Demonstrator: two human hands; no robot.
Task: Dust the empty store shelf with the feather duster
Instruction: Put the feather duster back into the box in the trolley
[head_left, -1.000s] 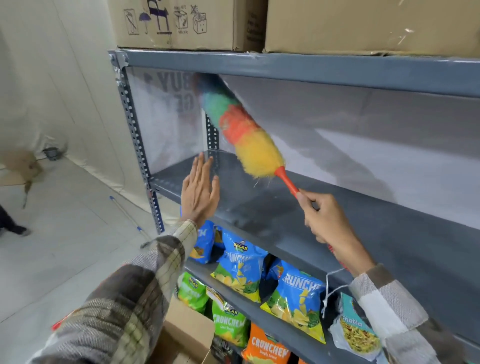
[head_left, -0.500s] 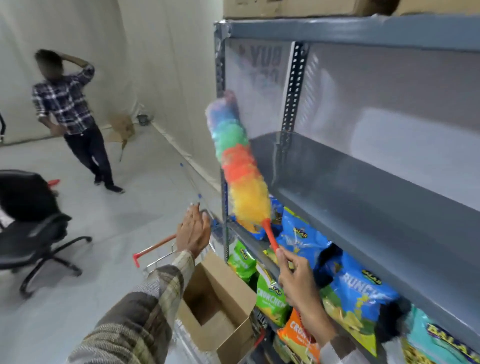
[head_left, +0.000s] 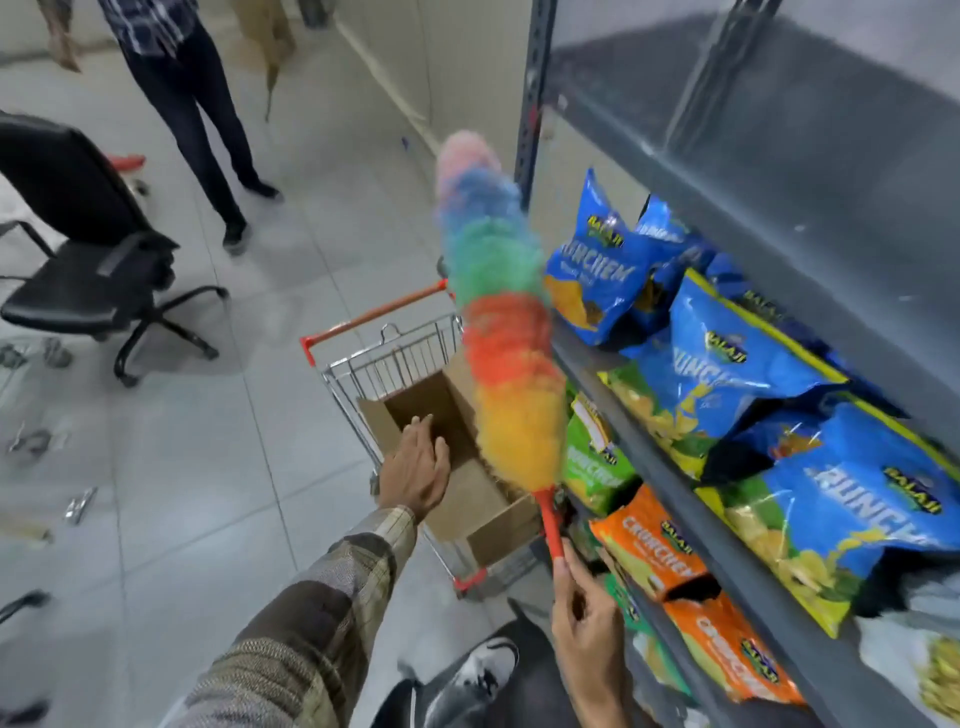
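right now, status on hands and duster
Right hand gripping rainbow feather duster by its red handle, off the grey empty shelf. Left hand open over cardboard box in cart.

My right hand (head_left: 587, 618) is gripping low in the frame, fingers curled closed around the red handle of the feather duster (head_left: 498, 332), thumb side facing up and wrist dropping out of the bottom edge. My left hand (head_left: 418, 467) is reaching forward and down, palm facing down, fingers held straight and close together, holding nothing. My left forearm is stretching out from the lower left in a plaid sleeve, elbow slightly bent.
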